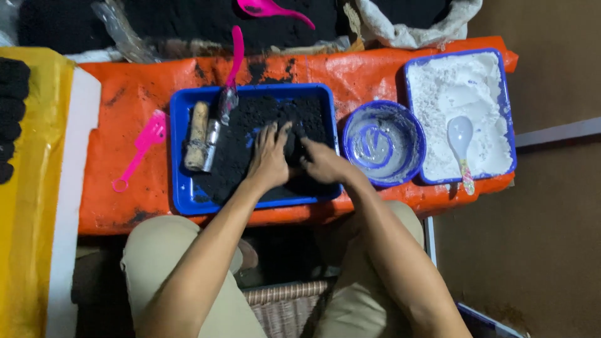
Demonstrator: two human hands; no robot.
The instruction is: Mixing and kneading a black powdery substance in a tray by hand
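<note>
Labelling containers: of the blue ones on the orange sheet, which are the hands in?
The rectangular blue tray of black powder, left of the round blue bowl; left hand and right hand press into it.

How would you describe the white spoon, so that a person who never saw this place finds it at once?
Start from the orange sheet that covers the work surface and go to its far right end, where a blue tray holds white powder. The white spoon lies on that powder, bowl up, its handle over the near rim. The other scoops here are bright pink and lie to the left.

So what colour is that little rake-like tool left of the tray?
Bright pink rake-like tool, seen in the head view.
</note>
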